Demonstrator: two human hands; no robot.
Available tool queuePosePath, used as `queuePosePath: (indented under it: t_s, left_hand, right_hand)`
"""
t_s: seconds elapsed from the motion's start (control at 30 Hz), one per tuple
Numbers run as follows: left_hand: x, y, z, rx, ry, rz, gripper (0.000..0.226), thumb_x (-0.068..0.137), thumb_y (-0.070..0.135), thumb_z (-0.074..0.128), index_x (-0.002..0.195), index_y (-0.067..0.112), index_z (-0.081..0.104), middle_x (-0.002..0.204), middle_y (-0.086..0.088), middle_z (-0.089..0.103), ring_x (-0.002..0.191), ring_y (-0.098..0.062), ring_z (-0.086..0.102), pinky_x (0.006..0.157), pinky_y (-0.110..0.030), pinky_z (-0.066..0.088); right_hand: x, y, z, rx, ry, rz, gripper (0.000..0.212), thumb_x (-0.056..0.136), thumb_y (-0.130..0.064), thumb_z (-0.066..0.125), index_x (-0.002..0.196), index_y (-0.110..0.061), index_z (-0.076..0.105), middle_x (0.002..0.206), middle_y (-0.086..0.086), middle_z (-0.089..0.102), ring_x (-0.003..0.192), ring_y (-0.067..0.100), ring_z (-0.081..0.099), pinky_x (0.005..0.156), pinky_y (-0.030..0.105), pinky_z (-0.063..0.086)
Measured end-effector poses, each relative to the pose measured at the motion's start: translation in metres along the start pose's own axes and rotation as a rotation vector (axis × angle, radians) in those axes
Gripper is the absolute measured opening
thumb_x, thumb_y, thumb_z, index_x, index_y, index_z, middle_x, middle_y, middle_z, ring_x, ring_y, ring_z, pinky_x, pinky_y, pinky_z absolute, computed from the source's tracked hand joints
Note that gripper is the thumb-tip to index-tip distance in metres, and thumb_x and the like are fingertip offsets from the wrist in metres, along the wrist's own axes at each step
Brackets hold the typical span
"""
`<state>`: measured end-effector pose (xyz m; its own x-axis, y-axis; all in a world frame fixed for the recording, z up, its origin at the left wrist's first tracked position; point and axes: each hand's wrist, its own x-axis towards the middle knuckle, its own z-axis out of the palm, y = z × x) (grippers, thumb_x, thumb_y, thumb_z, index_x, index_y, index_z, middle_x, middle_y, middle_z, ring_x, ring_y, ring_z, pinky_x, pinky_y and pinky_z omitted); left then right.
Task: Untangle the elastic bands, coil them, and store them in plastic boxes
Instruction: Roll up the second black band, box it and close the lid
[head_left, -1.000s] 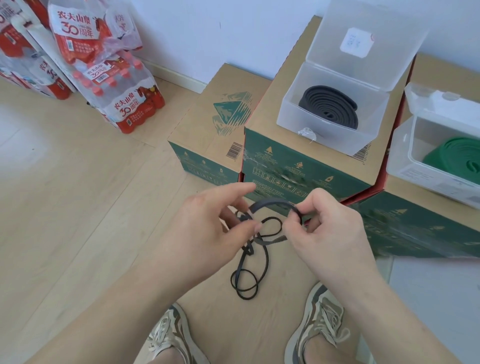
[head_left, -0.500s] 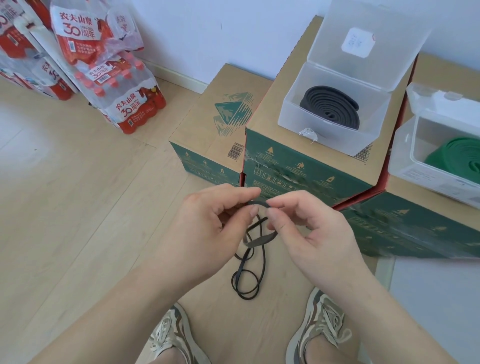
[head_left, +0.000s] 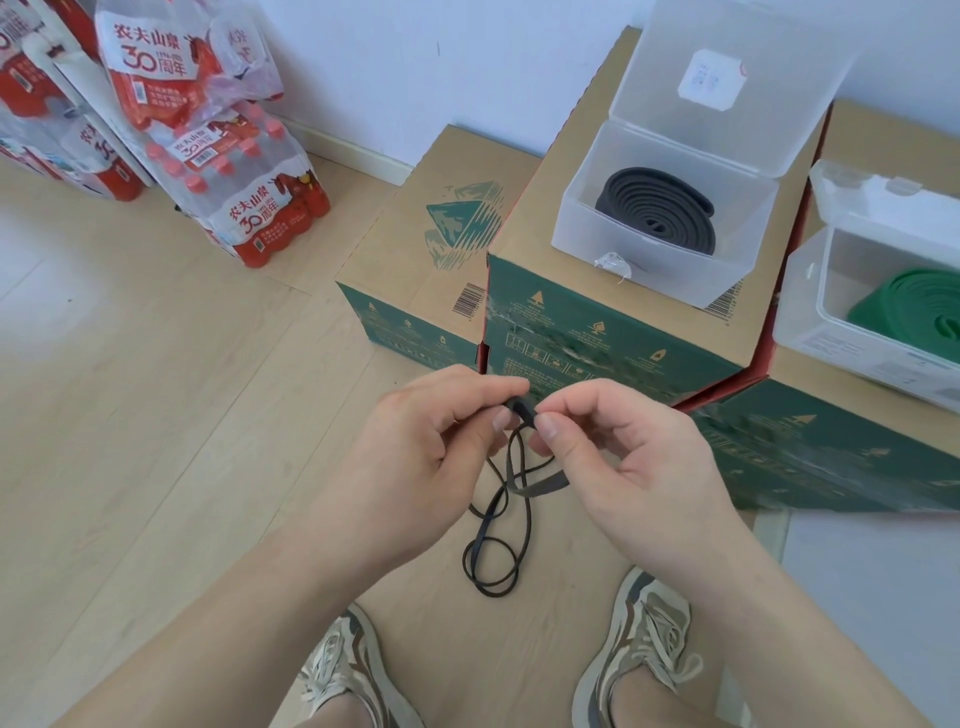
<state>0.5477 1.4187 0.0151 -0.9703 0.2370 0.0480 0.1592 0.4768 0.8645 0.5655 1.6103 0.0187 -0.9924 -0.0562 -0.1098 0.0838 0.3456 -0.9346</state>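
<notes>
**A:** Which step is this?

**B:** The start of coiling, I'd judge. The left hand and right hand each pinch the top of a thin black elastic band between thumb and forefinger, with the fingertips nearly meeting. The rest dangles below the fingers in loose, crossed loops.

**A:** And next?

**B:** Probably rolling the pinched end tight while feeding slack up flat.

**A:** Surroundings?

**B:** There's a pale wood-look floor. Beyond the fingers, cardboard cartons carry a frosted box holding a coiled dark grey band. Far right is a clear box with a green band. Bottled-water packs stand far left.
</notes>
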Motion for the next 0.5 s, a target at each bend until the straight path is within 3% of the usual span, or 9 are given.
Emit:
queuePosePath:
  t_s: [0.07, 0.17, 0.27, 0.33, 0.5]
  left_hand:
    - [0.0010, 0.0000, -0.0031, 0.011, -0.014, -0.007, 0.025, 0.098, 0.007, 0.066, 0.114, 0.023, 0.077, 0.085, 0.016, 0.070, 0.084, -0.005, 0.069, 0.074, -0.010, 0.049]
    - [0.0012, 0.0001, -0.0038, 0.005, -0.029, 0.020, 0.022, 0.096, 0.014, 0.070, 0.114, 0.024, 0.078, 0.093, 0.012, 0.073, 0.087, -0.010, 0.070, 0.077, -0.024, 0.055]
    - [0.0003, -0.0024, -0.0011, 0.083, -0.005, 0.112, 0.025, 0.093, 0.017, 0.068, 0.117, 0.018, 0.076, 0.091, 0.009, 0.071, 0.083, -0.010, 0.068, 0.073, -0.029, 0.054]
    - [0.0003, -0.0044, 0.0004, 0.148, -0.013, 0.163, 0.027, 0.095, 0.015, 0.065, 0.120, 0.015, 0.075, 0.091, 0.006, 0.069, 0.083, -0.008, 0.065, 0.073, -0.030, 0.054]
    - [0.0000, -0.0052, -0.0008, 0.195, 0.013, 0.208, 0.022, 0.100, 0.011, 0.058, 0.115, 0.014, 0.074, 0.098, 0.001, 0.067, 0.086, -0.015, 0.065, 0.073, -0.035, 0.052]
  right_hand:
    - [0.0001, 0.0010, -0.0006, -0.005, -0.019, 0.004, 0.013, 0.096, -0.011, 0.071, 0.092, -0.024, 0.075, 0.084, -0.009, 0.076, 0.082, 0.011, 0.071, 0.076, 0.020, 0.056]
    - [0.0020, 0.0029, -0.0011, -0.004, 0.005, -0.012, 0.013, 0.096, -0.011, 0.071, 0.093, -0.023, 0.075, 0.085, -0.007, 0.076, 0.081, 0.012, 0.071, 0.076, 0.023, 0.057]
    - [0.0029, 0.0047, -0.0007, -0.184, 0.038, -0.176, 0.010, 0.096, -0.009, 0.073, 0.094, -0.018, 0.075, 0.085, -0.012, 0.072, 0.082, 0.005, 0.065, 0.074, 0.009, 0.045]
    - [0.0029, 0.0066, 0.0001, -0.259, 0.038, -0.243, 0.007, 0.096, -0.012, 0.072, 0.096, -0.018, 0.074, 0.087, -0.015, 0.070, 0.085, 0.004, 0.064, 0.076, 0.010, 0.044]
    - [0.0015, 0.0026, 0.0014, -0.172, 0.042, -0.203, 0.011, 0.094, -0.010, 0.075, 0.098, -0.020, 0.078, 0.087, -0.015, 0.075, 0.087, 0.006, 0.070, 0.078, 0.009, 0.049]
